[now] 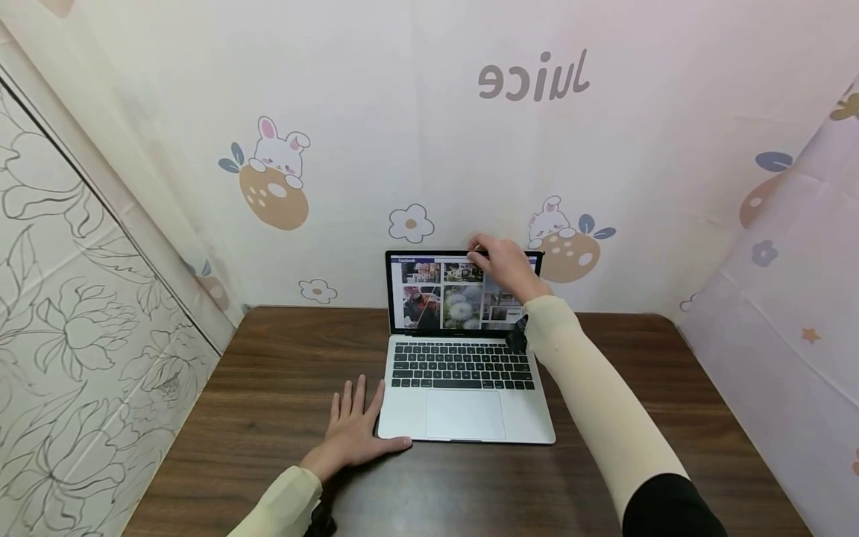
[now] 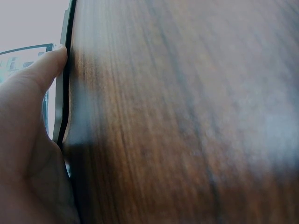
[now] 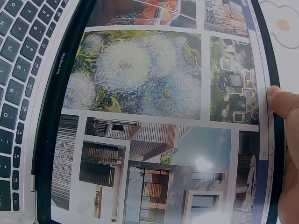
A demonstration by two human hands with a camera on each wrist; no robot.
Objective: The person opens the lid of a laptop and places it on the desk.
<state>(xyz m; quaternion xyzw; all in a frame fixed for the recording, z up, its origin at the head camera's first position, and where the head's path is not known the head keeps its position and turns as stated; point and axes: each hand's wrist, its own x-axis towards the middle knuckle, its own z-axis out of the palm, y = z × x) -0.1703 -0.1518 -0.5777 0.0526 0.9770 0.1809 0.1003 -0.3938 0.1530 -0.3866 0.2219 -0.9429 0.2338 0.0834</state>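
Observation:
A silver laptop [image 1: 464, 414] stands unfolded on the wooden table, its lit screen [image 1: 423, 302] showing a page of photos. At the screen's top edge, my right hand [image 1: 506, 265] pinches the lid, thumb on the front and fingers reaching behind, where they are partly hidden. The right wrist view shows that thumb [image 3: 282, 100] against the screen's dark border. Beside the laptop's front left corner lies my left hand [image 1: 356, 432], fingers spread and straight on the table. Its thumb [image 2: 49, 65] touches the laptop's front edge.
The dark wooden table [image 1: 268, 403] reaches back to a pale curtain [image 1: 356, 149] printed with rabbits and flowers. Another curtain with line-drawn flowers [image 1: 80, 328] hangs at the left. Dark wrist straps [image 1: 517, 335] sit at both wrists.

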